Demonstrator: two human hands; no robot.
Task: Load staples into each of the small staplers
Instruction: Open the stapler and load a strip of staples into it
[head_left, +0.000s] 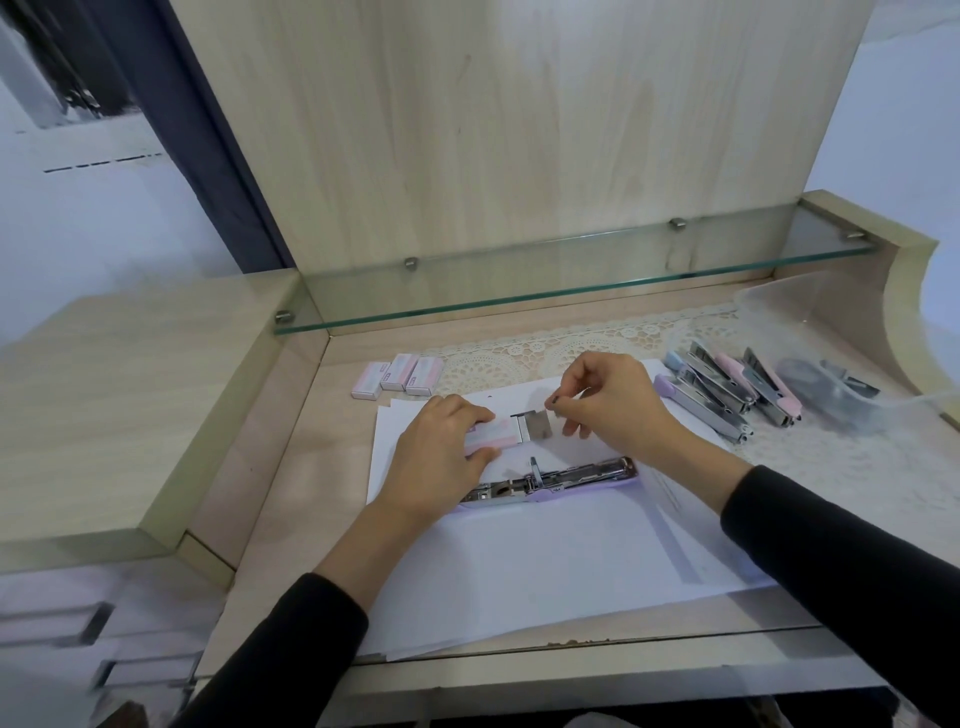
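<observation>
A lilac stapler (550, 480) lies opened flat on the white paper (545, 566), its metal channel facing up. Just behind it, my left hand (441, 447) holds a small pink staple box (493, 434) down on the paper, its inner tray (532, 427) pulled out to the right. My right hand (613, 400) hovers over the tray's end and pinches a short strip of staples (555, 401) between thumb and forefinger. Several more small staplers (727, 389), pastel and opened, lie in a row at the right.
Three closed pink staple boxes (397, 375) stand at the back left of the paper. A clear plastic bag (831, 374) lies at the far right on a lace mat (571, 343). A glass shelf (571, 275) overhangs the back of the wooden desk.
</observation>
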